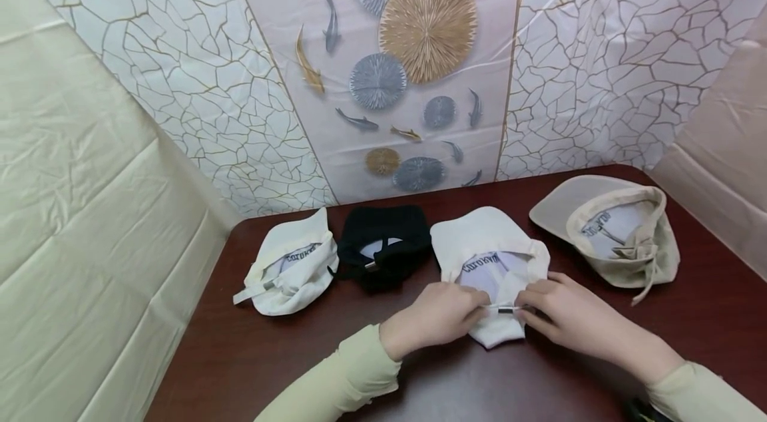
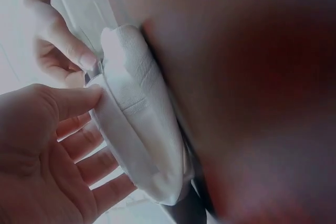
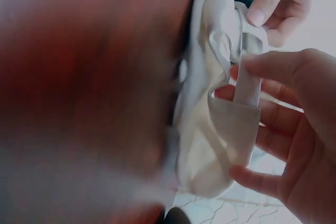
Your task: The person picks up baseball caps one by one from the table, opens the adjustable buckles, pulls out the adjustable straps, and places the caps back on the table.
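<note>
A patterned cloth (image 1: 428, 29) hangs beyond the white cap (image 1: 485, 232), and the dark red bench (image 1: 287, 369) carries that cap along with three others. To the white cap's right, a little apart, is a beige cap (image 1: 611, 235); just left of it sits a black cap (image 1: 386, 225), and farther left an off-white cap (image 1: 293, 269). All four show their hollow side. Inside the white cap is a pale lilac lining (image 1: 479, 275) with dark lettering; the beige and off-white caps hold lettered linings too, while the black one shows only a patch of pale lining.

Both hands are at the white cap's near edge. The left hand (image 1: 440, 315) pinches one side of its strap (image 3: 247, 85), the right hand (image 1: 560, 315) the other — thumb against fingers in each — with a small buckle (image 1: 506, 310) between them.

Only the head view takes in the row of caps around the white cap. The left wrist view adds the white cap's ribbed weave, and the left hand's other fingers spread apart behind it. The right wrist view shows the strap coming out of a wider band (image 3: 236, 129) — a join unclear from the head.
</note>
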`<action>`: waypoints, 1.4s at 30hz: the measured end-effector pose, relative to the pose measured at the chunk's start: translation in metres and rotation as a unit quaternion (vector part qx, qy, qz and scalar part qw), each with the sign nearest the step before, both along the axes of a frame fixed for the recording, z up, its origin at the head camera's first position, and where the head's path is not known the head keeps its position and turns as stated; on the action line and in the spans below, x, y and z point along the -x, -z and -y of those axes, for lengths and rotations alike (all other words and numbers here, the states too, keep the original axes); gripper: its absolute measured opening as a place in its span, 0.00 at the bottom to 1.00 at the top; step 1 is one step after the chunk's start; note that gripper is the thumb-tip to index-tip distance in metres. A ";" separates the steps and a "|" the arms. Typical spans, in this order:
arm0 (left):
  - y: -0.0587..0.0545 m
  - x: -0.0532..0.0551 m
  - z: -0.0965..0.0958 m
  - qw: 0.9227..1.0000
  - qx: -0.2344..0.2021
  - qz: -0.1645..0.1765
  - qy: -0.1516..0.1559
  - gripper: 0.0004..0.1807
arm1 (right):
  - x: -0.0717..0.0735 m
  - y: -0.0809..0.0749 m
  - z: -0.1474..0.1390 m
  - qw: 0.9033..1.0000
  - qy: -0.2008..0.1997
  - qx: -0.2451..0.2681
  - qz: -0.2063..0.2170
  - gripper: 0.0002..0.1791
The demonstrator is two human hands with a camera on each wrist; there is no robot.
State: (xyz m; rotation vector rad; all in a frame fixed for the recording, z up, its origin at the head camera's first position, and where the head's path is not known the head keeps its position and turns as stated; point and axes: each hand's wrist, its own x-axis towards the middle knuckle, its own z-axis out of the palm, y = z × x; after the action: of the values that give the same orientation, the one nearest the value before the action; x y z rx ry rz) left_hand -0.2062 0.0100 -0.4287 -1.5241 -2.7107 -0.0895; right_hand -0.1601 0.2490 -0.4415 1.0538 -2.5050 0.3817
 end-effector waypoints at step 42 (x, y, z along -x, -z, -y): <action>-0.059 -0.004 0.018 0.921 -0.324 0.218 -0.008 0.07 | -0.041 -0.086 -0.009 0.970 0.170 0.148 -0.089 0.11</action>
State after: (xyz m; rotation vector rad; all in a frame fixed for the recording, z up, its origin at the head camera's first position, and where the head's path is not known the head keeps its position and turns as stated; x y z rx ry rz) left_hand -0.2018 -0.0078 -0.3696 -1.3754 -2.5404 -1.3182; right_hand -0.1186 0.2577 -0.3550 0.5084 -2.3168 0.5120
